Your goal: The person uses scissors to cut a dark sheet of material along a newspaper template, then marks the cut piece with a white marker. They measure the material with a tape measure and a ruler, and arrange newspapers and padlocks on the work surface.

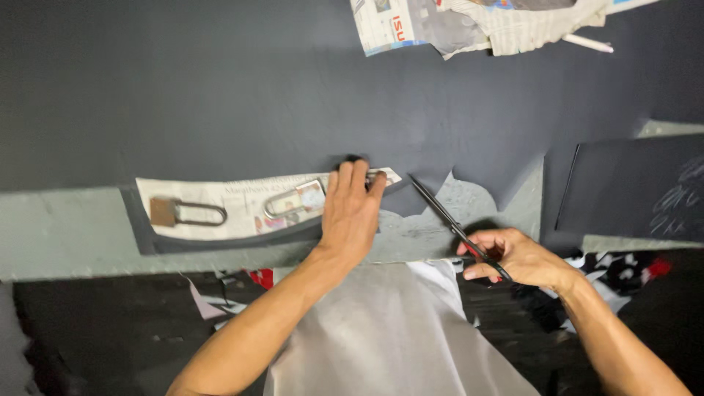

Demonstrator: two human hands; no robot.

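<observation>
My left hand (350, 213) lies flat, fingers together, pressing a newspaper pattern strip (242, 207) onto dark grey fabric (220, 95) spread over a grey table (59, 235). Two padlocks weigh the strip down: a brown one (176, 213) at its left end and a silver one (293, 199) beside my fingers. My right hand (517, 258) grips black scissors (455, 226) by red-lined handles. The blades are closed and point up-left toward the fabric's cut edge near my left fingertips.
Crumpled newspaper sheets (469, 22) lie at the top edge with a white stick (587, 42). A separate dark fabric piece (638, 191) with chalk marks lies at the right. Black, white and red patterned cloth (623, 268) hangs below the table edge.
</observation>
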